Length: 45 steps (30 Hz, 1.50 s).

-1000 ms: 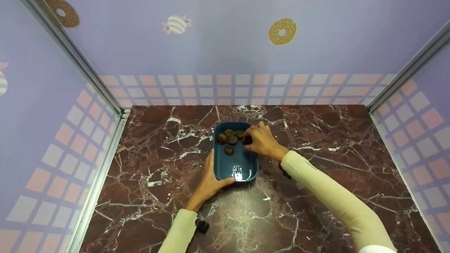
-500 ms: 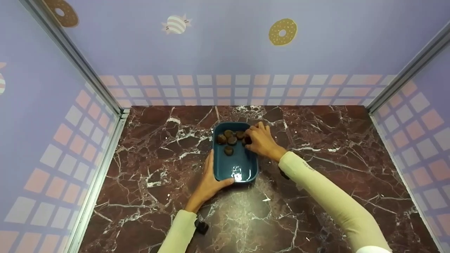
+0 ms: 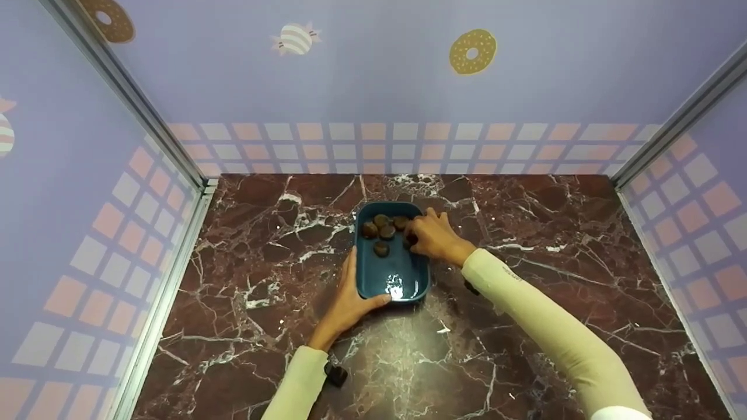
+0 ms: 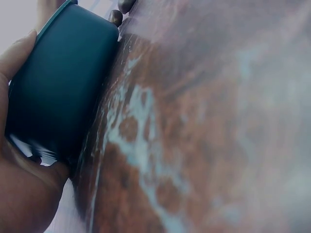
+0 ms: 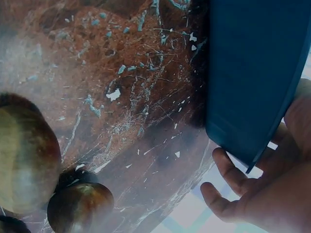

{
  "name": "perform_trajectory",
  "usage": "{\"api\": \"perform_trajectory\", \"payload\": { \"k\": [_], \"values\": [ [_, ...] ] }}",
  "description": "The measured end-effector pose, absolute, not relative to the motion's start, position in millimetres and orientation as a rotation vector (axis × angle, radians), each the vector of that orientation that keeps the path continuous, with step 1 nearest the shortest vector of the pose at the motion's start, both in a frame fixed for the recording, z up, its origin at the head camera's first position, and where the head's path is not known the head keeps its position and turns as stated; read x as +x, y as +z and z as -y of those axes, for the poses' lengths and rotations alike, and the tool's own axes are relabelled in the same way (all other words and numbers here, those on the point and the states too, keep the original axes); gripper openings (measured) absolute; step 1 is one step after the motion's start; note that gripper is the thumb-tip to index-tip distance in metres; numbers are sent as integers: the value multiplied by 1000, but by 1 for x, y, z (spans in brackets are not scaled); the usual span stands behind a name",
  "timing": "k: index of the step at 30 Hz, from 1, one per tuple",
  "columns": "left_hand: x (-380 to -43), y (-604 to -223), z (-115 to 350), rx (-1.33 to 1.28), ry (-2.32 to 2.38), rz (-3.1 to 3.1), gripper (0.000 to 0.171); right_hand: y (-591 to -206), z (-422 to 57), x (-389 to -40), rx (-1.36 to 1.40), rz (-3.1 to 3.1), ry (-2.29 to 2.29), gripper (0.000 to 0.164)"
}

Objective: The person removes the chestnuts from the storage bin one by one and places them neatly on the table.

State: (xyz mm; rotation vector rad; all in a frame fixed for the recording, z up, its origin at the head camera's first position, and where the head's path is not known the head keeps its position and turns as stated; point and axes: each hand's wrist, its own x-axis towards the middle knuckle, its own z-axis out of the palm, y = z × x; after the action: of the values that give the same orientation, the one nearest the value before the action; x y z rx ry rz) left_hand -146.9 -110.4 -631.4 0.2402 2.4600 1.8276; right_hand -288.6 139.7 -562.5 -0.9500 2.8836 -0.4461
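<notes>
Evidently the right hand [image 3: 436, 237] has curled fingers, seemingly pinching a dark round piece [image 3: 411, 239] (mostly hidden) just inside the two-o'clock wall of the blue tray [image 3: 379, 271]. Five brown rounds [image 3: 381, 249] lie from eight to eleven o'clock of those fingers, nearer than the left hand [image 3: 350, 300], which clasps the tray's seven-o'clock corner. Its long axis runs twelve to six. Since a second ago, the right hand has shifted slightly toward six.

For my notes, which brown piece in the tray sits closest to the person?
The single piece in front of the cluster; every other lies farther back in the tray.
</notes>
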Motion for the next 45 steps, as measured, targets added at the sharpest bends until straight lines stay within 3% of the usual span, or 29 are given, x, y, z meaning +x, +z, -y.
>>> {"api": "perform_trajectory", "payload": {
  "k": [6,28,45],
  "values": [
    [-148,-632,109,248,1831,-2460,140,-555,-148,-285,-974,-2934,-537,30],
    [-150,-634,113,227,1857,-2443,140,-525,-197,-260,-908,-2970,-919,33],
    [-148,-632,110,254,1851,-2424,137,-533,-266,-236,-478,-2951,-1204,33]
  ]
}}
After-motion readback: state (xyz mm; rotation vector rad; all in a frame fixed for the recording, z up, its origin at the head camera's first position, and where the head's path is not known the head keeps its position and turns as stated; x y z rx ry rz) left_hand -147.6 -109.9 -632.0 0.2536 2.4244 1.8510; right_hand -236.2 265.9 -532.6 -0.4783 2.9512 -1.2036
